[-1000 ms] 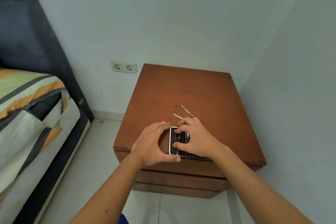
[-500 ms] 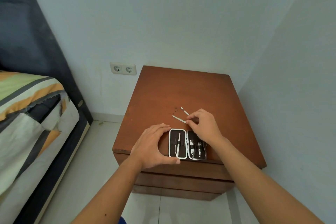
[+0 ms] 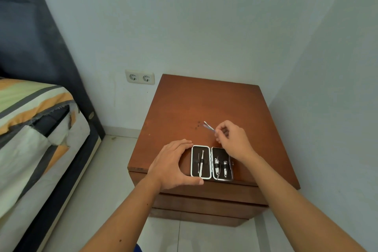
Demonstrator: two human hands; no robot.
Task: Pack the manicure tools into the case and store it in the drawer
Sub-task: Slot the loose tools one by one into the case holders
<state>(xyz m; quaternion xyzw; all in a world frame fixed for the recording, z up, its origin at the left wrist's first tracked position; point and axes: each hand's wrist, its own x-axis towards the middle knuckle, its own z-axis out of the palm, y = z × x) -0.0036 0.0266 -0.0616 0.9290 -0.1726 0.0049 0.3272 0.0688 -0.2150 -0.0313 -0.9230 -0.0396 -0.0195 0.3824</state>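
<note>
1. Two bare forearms reach up from the bottom edge toward one brown nightstand, whose front shows stacked drawer fronts, all closed.
2. One manicure case lies open flat at the near edge of the top. Its left half holds one slim tool under a strap; its right half holds two clippers and, it seems, one more thin tool.
3. The left hand cups the case's left side, fingers curved together along the far corner and thumb pressed at the near corner.
4. The right hand is just beyond the case, fingertips pinching the thin loose tools; these are blurred, and appear to be two.
5. Farther back, one double wall socket sits left of the nightstand, and one bed with striped bedding stands at the left.
</note>
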